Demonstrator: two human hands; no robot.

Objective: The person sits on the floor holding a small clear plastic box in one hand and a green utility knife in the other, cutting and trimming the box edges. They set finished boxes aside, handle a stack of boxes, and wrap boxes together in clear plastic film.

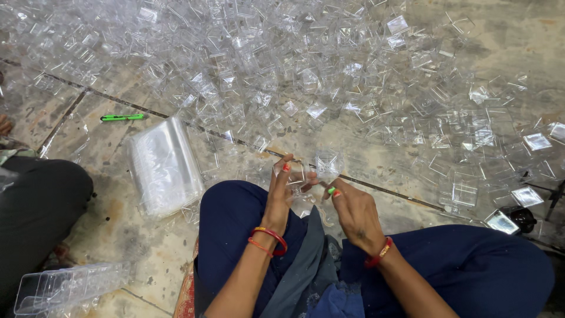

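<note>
The floor (118, 229) carries a wide heap of clear plastic boxes (329, 76) that spreads across the upper half of the view and reaches almost to the person's knees; any piece dropped there is likely lost among identical parts, because nothing sets it apart from the rest. A stack of clear plastic bags (165, 168) lies flat on the floor just left of the person's left knee, within reach of the left arm, and its slick surface may let the stack slide if it is nudged. A row of nested clear boxes (70, 285) lies at the lower left, near another person's dark-clothed leg (35, 206), which crowds that side. The left hand (281, 197) and the right hand (353, 212) meet above the lap, both closed in a narrow grip on one small clear box (321, 168); thin, glossy walls may slip or crack under uneven finger pressure. A green pen (122, 117) lies well apart, at the left.
</note>
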